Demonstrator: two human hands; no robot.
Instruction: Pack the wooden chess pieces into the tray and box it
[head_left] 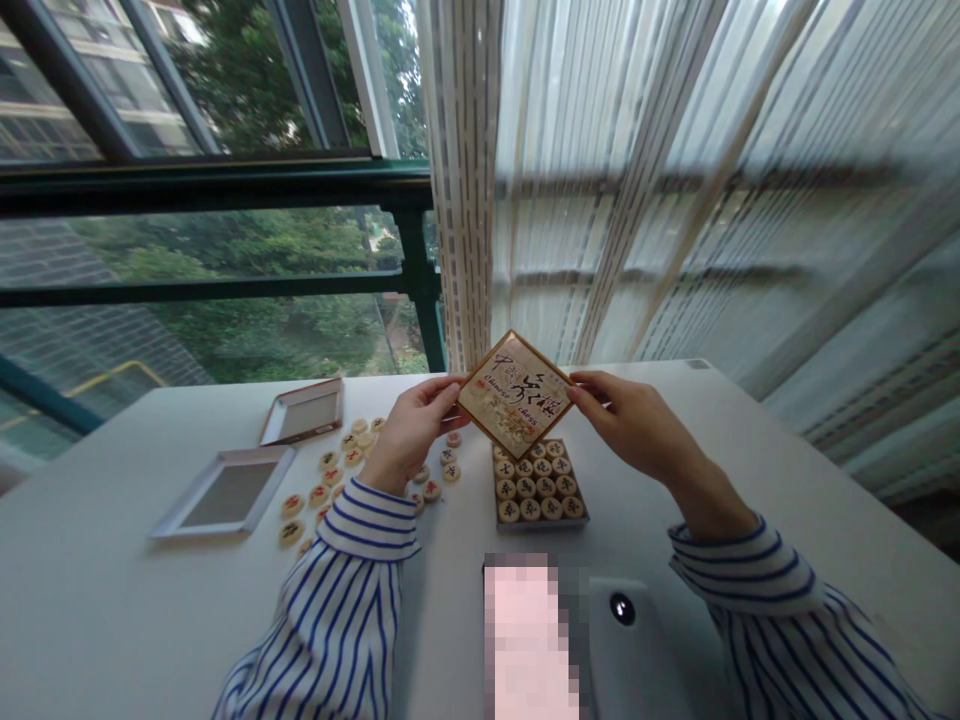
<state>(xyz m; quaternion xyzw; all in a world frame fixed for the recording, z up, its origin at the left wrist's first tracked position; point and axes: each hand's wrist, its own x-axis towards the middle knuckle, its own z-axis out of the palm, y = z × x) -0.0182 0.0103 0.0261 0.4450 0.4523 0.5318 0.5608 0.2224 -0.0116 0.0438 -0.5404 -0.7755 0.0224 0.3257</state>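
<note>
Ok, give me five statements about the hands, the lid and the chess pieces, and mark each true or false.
1. Both hands hold the square lid above the table. True.
2. The left hand lies flat on the table. False: it grips the lid's left corner.
3. The box below the lid is filled with round pieces in rows. True.
4. All pieces are packed away. False: loose pieces lie scattered left of the box.
5. The right hand holds a single chess piece. False: its fingers pinch the lid's right corner.
</note>
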